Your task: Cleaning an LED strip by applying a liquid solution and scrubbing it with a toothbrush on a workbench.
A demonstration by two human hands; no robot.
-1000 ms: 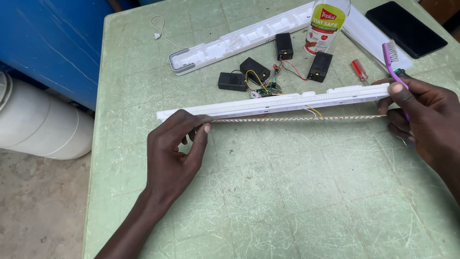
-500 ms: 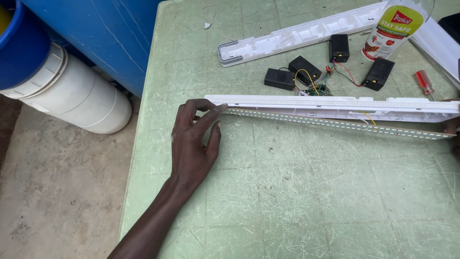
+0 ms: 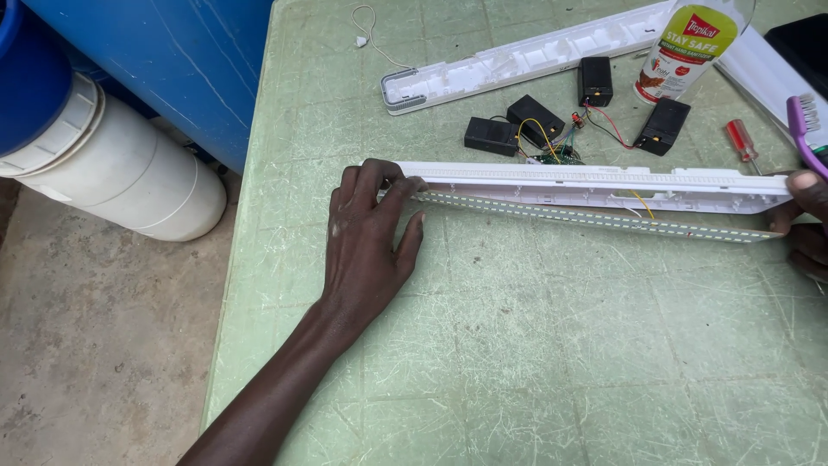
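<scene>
A long white plastic light housing (image 3: 595, 183) lies across the green table (image 3: 535, 362), with a thin LED strip (image 3: 604, 216) just in front of it. My left hand (image 3: 366, 242) rests flat on the table, its fingertips pressing the left end of the housing and strip. At the frame's right edge my right hand (image 3: 806, 220) grips the right end of the housing and also holds a purple toothbrush (image 3: 804, 125). A yellow wire runs from the housing to a small circuit board (image 3: 552, 155) behind it.
Behind the housing lie several black battery blocks (image 3: 492, 135) with coloured wires, a second white cover (image 3: 526, 59), a plastic bottle (image 3: 686, 47) and a red-handled screwdriver (image 3: 743, 142). Left of the table stand a blue barrel (image 3: 172, 60) and a white bucket (image 3: 121, 173).
The view has swung left, so the table contents sit further right and my right hand is now nearly out of frame. My left hand has flattened onto the housing's left end.
</scene>
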